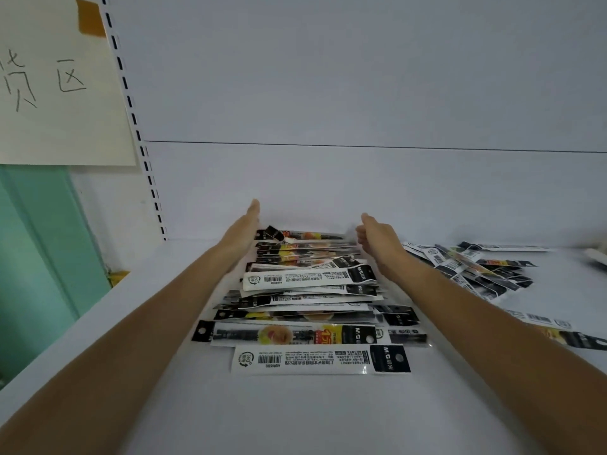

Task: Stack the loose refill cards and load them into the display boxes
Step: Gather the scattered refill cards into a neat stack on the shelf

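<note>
The left hand (241, 234) lies flat and the right hand (377, 241) loosely cupped, flanking the refill cards (308, 290) on the shelf (295, 415); press inward evenly to square the ends.

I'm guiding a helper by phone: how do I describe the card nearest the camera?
On the white shelf, a pile of cards lies between the left arm and right arm. The card at its near edge lies flat, white back up with a barcode at left and a black end at right; the card behind shows a yellow and black front.
</note>
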### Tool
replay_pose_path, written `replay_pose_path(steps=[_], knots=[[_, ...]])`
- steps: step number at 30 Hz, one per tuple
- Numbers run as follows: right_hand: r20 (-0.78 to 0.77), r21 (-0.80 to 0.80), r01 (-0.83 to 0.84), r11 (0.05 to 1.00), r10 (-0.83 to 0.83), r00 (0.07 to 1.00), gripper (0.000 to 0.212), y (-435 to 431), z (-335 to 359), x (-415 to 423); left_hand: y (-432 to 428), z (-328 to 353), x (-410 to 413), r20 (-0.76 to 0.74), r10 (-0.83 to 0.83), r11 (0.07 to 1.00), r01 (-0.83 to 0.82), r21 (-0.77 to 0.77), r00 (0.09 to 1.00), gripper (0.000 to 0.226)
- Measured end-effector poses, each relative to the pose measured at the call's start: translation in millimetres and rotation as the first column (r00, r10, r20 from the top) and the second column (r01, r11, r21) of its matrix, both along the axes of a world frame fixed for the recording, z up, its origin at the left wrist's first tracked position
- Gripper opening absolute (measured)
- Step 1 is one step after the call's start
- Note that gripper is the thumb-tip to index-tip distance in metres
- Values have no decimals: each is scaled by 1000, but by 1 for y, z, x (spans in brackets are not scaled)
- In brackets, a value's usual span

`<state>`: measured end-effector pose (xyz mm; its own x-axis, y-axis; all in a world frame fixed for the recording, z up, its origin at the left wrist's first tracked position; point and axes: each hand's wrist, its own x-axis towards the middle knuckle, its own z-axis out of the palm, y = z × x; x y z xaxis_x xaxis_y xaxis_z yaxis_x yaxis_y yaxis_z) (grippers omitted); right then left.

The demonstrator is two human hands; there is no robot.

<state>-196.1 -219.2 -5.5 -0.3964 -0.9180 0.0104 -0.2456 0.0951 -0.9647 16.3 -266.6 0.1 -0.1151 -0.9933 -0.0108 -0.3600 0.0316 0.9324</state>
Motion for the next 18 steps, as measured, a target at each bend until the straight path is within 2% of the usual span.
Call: replay_pose_path(steps=[4,6,9,13,16,18], knots=[[12,-25,-30,999,30,999,30,32,7,-23,28,10,42,-146,85,996,-87,-6,986,61],[-31,-28,-52,998,51,998,30,57,4,-27,59,11,56,-238,53,998,-55,-3,970,57],[-97,-19,-62,998,60,994,36,95,-3,-16,104,6,63,-270,33,999,-30,15,962,52],[-107,-37,-135,990,130,986,19,125,-4,17,140,2,32,-213,34,998,-22,60,976,41],[-26,-47,-138,989,136,990,22,121,-3,36,153,5,12,-138,-22,992,40,123,990,35],[-36,-38,-128,991,127,991,27,118,-2,40,151,2,10,-14,-56,997,57,44,998,31]])
